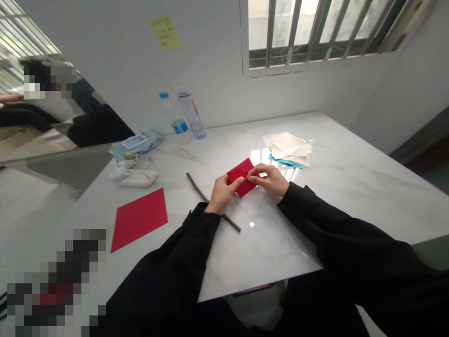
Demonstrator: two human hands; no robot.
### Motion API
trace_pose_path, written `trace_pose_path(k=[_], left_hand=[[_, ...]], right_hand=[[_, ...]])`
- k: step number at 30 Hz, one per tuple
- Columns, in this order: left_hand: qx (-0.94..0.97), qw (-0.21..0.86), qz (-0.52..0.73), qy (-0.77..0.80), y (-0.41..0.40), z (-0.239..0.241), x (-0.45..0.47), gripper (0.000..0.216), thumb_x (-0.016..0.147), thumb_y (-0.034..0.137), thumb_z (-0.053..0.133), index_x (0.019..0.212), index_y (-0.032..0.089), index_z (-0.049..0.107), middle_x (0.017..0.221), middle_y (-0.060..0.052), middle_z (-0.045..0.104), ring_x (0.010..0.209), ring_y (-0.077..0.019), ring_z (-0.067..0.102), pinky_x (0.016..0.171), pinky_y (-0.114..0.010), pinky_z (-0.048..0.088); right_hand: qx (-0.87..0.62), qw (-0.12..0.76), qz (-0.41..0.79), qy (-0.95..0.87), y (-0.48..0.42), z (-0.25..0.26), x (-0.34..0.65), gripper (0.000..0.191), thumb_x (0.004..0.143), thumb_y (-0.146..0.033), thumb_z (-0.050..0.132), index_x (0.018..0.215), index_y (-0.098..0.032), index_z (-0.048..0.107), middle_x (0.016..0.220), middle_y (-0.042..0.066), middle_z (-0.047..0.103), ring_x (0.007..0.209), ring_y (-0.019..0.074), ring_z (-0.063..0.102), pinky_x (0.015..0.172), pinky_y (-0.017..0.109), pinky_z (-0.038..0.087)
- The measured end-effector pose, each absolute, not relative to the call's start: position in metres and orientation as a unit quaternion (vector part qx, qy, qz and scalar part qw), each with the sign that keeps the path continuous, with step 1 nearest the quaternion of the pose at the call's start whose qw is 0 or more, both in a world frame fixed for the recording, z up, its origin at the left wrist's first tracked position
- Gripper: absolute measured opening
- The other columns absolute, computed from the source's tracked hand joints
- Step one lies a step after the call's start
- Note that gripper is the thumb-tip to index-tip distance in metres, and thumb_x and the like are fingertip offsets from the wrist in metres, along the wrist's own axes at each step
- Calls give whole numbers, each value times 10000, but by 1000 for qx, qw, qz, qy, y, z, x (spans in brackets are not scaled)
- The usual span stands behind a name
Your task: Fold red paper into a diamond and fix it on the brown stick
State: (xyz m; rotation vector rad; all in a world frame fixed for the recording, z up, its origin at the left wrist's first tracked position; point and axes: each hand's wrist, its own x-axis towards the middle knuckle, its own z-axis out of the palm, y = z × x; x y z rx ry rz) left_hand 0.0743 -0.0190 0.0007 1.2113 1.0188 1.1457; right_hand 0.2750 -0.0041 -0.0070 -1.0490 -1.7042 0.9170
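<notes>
A small piece of folded red paper (242, 170), shaped like an envelope with crease lines, is held just above the white table. My left hand (224, 192) grips its left side, with the thumb across the front near the middle. With thumb and forefinger pinched together, my right hand (270, 178) is at the paper's middle and right edge. Whatever lies right between those fingertips is too small to make out. Under my left wrist, a thin brown stick (231, 223) rests on the table, partly covered by the wrist. A flat red sheet (140, 217) lies to the left.
Cream paper sheets (289, 146) are piled over blue paper (287, 162) at the back right. Two plastic bottles (180, 125) (192, 114) stand by the wall. A wipes pack (140, 142) and a white device (138, 178) lie at the left. Another person (94, 117) sits beyond the partition.
</notes>
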Motion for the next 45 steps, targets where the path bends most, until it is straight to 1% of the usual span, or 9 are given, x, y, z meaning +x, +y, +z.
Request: trace_pose_path(k=[10,16,24,29,31,37,41,43,45], left_hand=[[535,554,476,424,-21,4,74,519,718,477,899,1084,123,794,1055,-114,813,925,-266,749,883,-377,574],[553,551,474,408,-19,4,72,577,708,463,915,1157,125,784,1111,-123,804,985,-287,752,920,-400,575],[549,539,498,400,-22,13,72,545,709,420,916,1137,114,775,1092,-119,805,987,-281,750,949,-404,564],[535,547,509,394,-27,18,74,550,687,440,926,1115,128,779,1060,-110,808,1019,-302,747,987,-440,562],[527,549,517,393,-27,19,75,569,671,433,938,1125,133,774,1061,-109,807,1034,-305,745,995,-446,559],[524,544,520,399,-29,21,75,508,692,435,927,1077,136,782,1041,-108,809,1014,-297,744,973,-423,559],[531,538,522,397,-28,21,74,505,693,432,923,1071,129,780,1022,-106,809,973,-287,746,954,-421,566],[527,532,518,413,-25,19,72,506,691,430,919,1067,126,772,1017,-109,807,949,-279,745,943,-422,569],[525,528,499,443,-21,16,67,511,678,415,921,1068,128,754,999,-111,801,911,-271,743,899,-416,581]], right_hand=[[-439,439,362,-696,-8,0,275,187,842,-374,766,901,-198,797,1025,83,699,911,210,667,684,297,550],[-442,439,349,-700,-12,5,273,136,845,-328,765,881,-202,803,1022,81,693,912,206,664,685,296,551],[-372,494,265,-740,-17,13,273,41,899,-252,741,889,-240,779,1005,57,661,901,200,647,790,358,564],[-346,506,243,-752,-19,17,272,63,943,-269,701,907,-261,752,1059,55,648,1000,225,639,914,402,546],[-339,512,269,-742,-19,17,271,73,949,-304,699,913,-254,739,1060,57,641,1018,227,633,938,407,538],[-333,483,442,-679,-13,7,270,269,901,-478,740,911,-211,709,1052,61,625,977,207,641,832,339,555],[-328,479,489,-651,-12,5,269,348,851,-541,770,913,-205,707,1028,56,642,982,205,637,851,332,543],[-337,475,506,-636,-10,4,270,383,826,-567,781,910,-203,697,986,47,659,946,197,631,848,331,533],[-354,483,516,-612,-5,4,274,410,800,-586,789,900,-202,687,940,35,670,892,184,619,827,326,520]])
